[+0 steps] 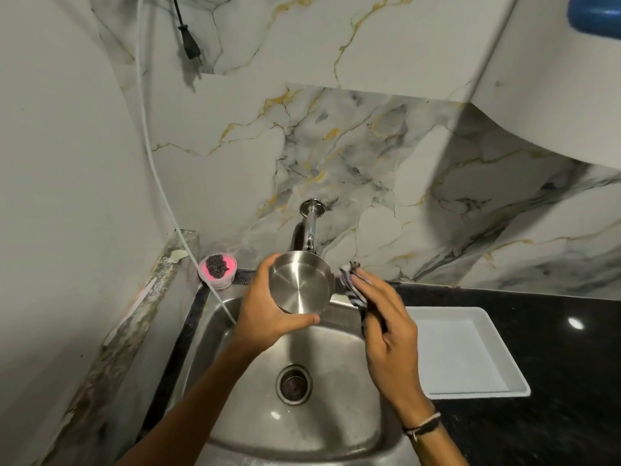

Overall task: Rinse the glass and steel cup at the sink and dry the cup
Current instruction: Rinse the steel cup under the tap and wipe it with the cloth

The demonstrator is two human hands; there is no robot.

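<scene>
**Cup held up, drying about to start**

Over the sink, the left hand grips the steel cup, base toward the camera. The right hand clutches a cloth just beside it. Rinsing seems done; no glass in view.

The wall behind is clad in white marble-look panels veined with grey and gold. At ten o'clock a plain pale side wall is seen, with a white cable run down along it and a black plug hung at eleven o'clock. A speckled stone ledge is set at eight o'clock. At four o'clock a black polished table is lit by a bright reflected spot.
</scene>
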